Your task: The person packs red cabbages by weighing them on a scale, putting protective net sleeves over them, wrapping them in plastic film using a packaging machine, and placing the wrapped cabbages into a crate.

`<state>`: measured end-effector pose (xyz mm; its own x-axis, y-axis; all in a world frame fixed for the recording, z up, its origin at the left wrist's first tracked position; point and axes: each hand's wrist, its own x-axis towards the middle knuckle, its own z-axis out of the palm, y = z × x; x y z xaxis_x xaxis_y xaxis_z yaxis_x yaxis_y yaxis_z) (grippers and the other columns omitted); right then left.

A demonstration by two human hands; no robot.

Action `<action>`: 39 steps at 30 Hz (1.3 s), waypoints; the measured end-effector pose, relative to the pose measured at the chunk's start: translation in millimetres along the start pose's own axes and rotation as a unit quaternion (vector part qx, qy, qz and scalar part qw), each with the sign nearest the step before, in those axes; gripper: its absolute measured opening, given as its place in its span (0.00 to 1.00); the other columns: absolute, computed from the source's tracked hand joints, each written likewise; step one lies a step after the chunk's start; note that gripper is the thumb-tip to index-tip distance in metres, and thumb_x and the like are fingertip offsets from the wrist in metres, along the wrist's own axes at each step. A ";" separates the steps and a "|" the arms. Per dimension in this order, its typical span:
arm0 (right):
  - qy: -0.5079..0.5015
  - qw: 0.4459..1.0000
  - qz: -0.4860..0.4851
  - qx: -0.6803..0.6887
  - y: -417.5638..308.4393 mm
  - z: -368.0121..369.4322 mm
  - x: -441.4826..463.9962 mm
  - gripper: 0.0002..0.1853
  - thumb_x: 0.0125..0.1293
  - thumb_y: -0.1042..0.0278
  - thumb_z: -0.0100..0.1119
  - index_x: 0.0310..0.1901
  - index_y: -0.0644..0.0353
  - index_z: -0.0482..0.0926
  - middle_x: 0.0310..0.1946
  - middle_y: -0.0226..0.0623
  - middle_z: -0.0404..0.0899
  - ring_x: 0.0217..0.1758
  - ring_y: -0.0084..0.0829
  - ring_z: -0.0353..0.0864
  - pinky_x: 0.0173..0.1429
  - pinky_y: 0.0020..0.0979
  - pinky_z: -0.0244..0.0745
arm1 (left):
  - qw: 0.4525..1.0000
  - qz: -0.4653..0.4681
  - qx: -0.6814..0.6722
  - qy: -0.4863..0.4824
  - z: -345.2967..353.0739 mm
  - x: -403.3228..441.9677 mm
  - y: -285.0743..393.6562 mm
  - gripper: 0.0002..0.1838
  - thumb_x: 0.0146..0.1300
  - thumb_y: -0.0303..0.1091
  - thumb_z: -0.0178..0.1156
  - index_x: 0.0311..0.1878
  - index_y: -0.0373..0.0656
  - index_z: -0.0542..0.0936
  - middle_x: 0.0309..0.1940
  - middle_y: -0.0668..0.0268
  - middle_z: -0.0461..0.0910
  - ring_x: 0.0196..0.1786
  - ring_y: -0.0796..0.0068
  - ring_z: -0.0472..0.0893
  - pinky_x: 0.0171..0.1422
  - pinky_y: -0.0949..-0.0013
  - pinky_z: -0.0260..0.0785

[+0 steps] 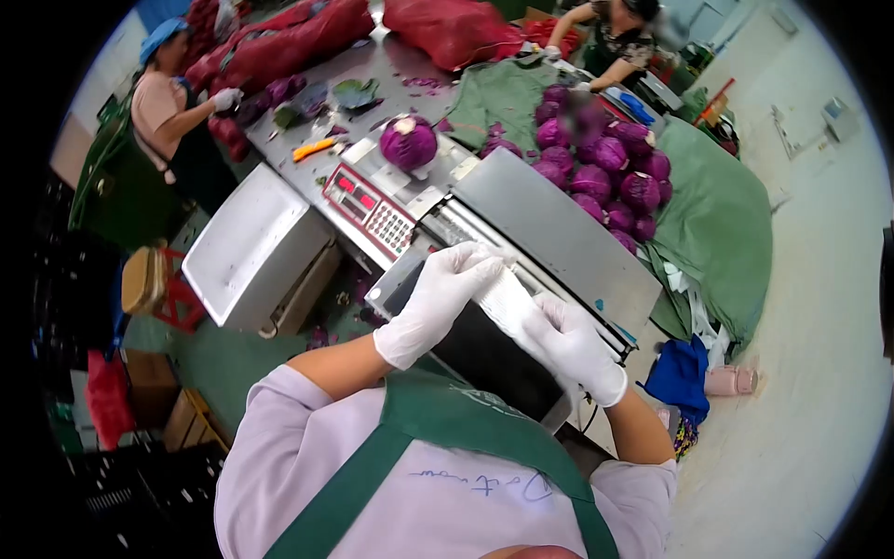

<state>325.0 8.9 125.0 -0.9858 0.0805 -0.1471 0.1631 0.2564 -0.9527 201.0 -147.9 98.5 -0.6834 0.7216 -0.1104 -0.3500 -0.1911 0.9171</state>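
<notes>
My left hand, in a white glove, pinches the upper end of a thin, white, folded piece that looks like paper or soft film; its exact kind is unclear. Lower down and to the right, my gloved right hand has its fingers closed on the same piece. Both hands are in front of my chest, above a dark surface at the near side of a metal wrapping machine. Beyond my left hand is a scale with a red-framed keypad. A purple cabbage sits behind that panel.
Several purple cabbages are heaped on green cloth at the right. A yellow-handled knife and loose leaves lie on the metal table. A white tub stands at the left. Two co-workers are beyond, near red sacks.
</notes>
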 end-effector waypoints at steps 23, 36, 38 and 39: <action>0.149 0.902 0.091 0.394 44.6 52.5 168.8 0.08 0.72 0.65 0.49 0.34 0.57 0.71 0.31 0.29 0.73 0.36 0.20 0.73 0.47 0.30 0.73 | 0.947 -0.191 -0.131 -0.223 -163.0 64.2 4.6 0.15 0.67 0.43 0.61 0.45 0.40 0.76 0.33 0.72 0.77 0.33 0.86 0.75 0.37 0.80 0.67; 0.244 0.848 0.070 -0.465 15.9 8.7 430.3 0.23 0.67 0.47 0.44 0.43 0.54 0.84 0.36 0.48 0.83 0.42 0.52 0.81 0.47 0.48 0.73 | 0.817 0.072 0.482 0.308 -332.8 267.7 43.3 0.23 0.64 0.55 0.56 0.46 0.45 0.81 0.33 0.53 0.83 0.39 0.53 0.83 0.47 0.56 0.73; 0.239 0.831 0.061 -0.499 67.0 -0.5 464.1 0.25 0.67 0.47 0.48 0.35 0.65 0.82 0.33 0.53 0.81 0.43 0.53 0.81 0.48 0.46 0.75 | 0.778 0.009 0.583 0.232 -350.3 287.6 25.9 0.21 0.66 0.55 0.52 0.48 0.49 0.81 0.35 0.52 0.83 0.42 0.52 0.83 0.47 0.53 0.73; 0.114 0.851 0.164 -0.486 53.6 6.8 461.8 0.25 0.68 0.47 0.43 0.42 0.58 0.84 0.39 0.55 0.82 0.47 0.55 0.80 0.53 0.45 0.74 | 0.756 -0.046 0.633 0.160 -359.4 296.9 9.3 0.19 0.66 0.53 0.51 0.49 0.54 0.81 0.36 0.51 0.83 0.41 0.51 0.83 0.47 0.52 0.73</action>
<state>-121.7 53.3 4.1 -0.8654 0.4584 -0.2020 0.4933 0.8503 -0.1836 -235.5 -174.6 -63.5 -0.8847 0.4561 -0.0963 0.3501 0.7865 0.5088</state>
